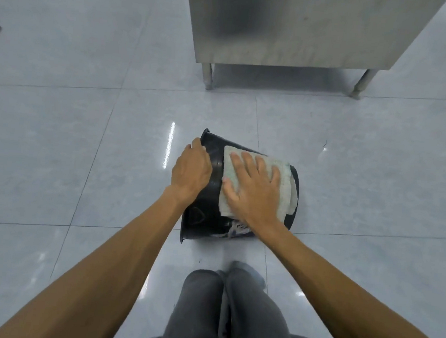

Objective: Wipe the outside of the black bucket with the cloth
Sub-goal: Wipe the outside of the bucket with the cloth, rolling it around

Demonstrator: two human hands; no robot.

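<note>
Head view, tipped black bucket (pixel 201 218), cloth (pixel 285 185) on side

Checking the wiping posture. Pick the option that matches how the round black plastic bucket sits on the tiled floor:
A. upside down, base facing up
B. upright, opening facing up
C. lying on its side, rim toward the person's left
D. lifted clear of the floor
C: the round black plastic bucket lies on its side, the left hand gripping its rim at the left while the right hand presses the pale cloth flat on its wall.
</note>
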